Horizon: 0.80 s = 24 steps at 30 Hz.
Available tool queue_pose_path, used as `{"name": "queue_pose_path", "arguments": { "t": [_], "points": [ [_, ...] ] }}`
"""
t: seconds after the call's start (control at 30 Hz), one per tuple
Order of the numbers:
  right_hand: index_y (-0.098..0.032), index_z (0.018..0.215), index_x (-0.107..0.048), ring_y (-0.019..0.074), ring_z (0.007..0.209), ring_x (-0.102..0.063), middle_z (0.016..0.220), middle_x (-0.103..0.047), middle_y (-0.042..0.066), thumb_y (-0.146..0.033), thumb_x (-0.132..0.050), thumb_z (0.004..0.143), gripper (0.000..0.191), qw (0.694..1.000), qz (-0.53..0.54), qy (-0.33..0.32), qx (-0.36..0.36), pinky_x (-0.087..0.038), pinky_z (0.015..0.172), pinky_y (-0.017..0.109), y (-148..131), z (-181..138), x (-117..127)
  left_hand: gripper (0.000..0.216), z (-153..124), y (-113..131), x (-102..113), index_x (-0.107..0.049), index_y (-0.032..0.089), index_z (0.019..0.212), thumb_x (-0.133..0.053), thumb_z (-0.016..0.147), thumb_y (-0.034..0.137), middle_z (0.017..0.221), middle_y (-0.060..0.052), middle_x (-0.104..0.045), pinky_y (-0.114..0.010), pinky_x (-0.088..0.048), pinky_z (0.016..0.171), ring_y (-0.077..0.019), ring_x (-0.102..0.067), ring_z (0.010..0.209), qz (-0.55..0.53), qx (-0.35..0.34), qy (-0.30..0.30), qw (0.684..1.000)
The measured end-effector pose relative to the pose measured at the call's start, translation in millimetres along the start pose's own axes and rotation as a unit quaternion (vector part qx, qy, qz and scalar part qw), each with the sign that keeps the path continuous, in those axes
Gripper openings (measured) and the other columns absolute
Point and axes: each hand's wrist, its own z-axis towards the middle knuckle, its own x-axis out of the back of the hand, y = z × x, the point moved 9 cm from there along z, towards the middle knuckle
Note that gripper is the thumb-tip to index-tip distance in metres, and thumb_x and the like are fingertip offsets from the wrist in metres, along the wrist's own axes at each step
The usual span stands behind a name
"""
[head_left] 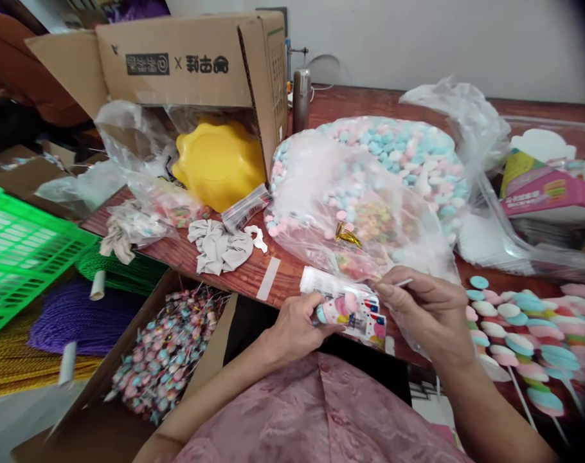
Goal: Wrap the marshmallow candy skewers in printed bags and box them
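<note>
The fingers of my left hand [297, 323] hold a pastel candy [339, 308], those of my right hand [432, 308] pinch a pale stick [404, 282], with printed wrappers [376, 326] between them.

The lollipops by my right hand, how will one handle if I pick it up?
One of the lollipops would probably feel head-heavy, since the bulky layered heads sit on thin sticks. Their rounded edges might let them roll if pushed. The stacked layers could shift if squeezed.
</note>
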Motion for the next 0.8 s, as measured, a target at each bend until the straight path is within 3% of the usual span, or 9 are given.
{"name": "queue_pose_path", "arguments": {
  "t": [0.17, 0.37, 0.5, 0.63, 0.8],
  "points": [
    [-0.021, 0.073, -0.066, 0.0131, 0.058, -0.051, 0.064, -0.058, 0.000, -0.027, -0.067, 0.086, 0.015, 1.000, 0.009, 0.017, -0.001, -0.039, 0.055, 0.028, 8, -9, -23, 0.033, 1, -3, 11, -0.056, 0.017, 0.071, -0.075, 0.074, 0.043, 0.061, 0.005, -0.050, -0.021, -0.030, 0.054, -0.0085, -0.039, 0.056, 0.053, -0.020, 0.019, 0.998],
    [-0.024, 0.074, -0.066, 0.0137, 0.060, -0.048, 0.066, -0.056, 0.000, -0.028, -0.068, 0.087, 0.013, 0.993, 0.011, 0.109, -0.038, -0.037, 0.054, 0.028, 6, -5, -7, 0.031, -3, -5, 14, -0.060, 0.017, 0.082, -0.063, 0.085, 0.048, 0.079, -0.003, -0.067, -0.026, -0.037, 0.061, -0.0163, -0.059, 0.069, 0.183, -0.043, -0.006, 0.982],
    [-0.023, 0.071, -0.065, 0.0131, 0.058, -0.047, 0.064, -0.054, -0.001, -0.028, -0.069, 0.086, 0.016, 0.997, -0.030, 0.068, -0.003, -0.036, 0.054, 0.028, -11, 8, -22, 0.034, -5, -7, 27, -0.060, 0.017, 0.089, -0.051, 0.092, 0.050, 0.085, -0.008, -0.069, -0.029, -0.041, 0.065, -0.0208, -0.064, 0.076, 0.247, -0.047, 0.042, 0.967],
    [-0.021, 0.070, -0.063, 0.0113, 0.057, -0.048, 0.062, -0.056, -0.002, -0.022, -0.069, 0.085, 0.016, 0.996, -0.075, 0.020, 0.051, -0.036, 0.055, 0.026, -15, 10, -51, 0.032, -7, -15, 41, -0.058, 0.018, 0.083, -0.059, 0.086, 0.050, 0.073, -0.003, -0.065, -0.027, -0.038, 0.061, -0.0171, -0.060, 0.068, 0.209, -0.024, 0.068, 0.975],
    [-0.020, 0.068, -0.062, 0.0122, 0.060, -0.052, 0.064, -0.059, -0.002, -0.019, -0.066, 0.087, 0.019, 0.998, -0.025, -0.004, 0.052, -0.039, 0.056, 0.026, -14, 6, -73, 0.031, -13, -29, 61, -0.057, 0.018, 0.076, -0.071, 0.077, 0.046, 0.066, 0.004, -0.057, -0.023, -0.032, 0.057, -0.0109, -0.047, 0.060, 0.093, 0.027, 0.061, 0.993]
  ]
}}
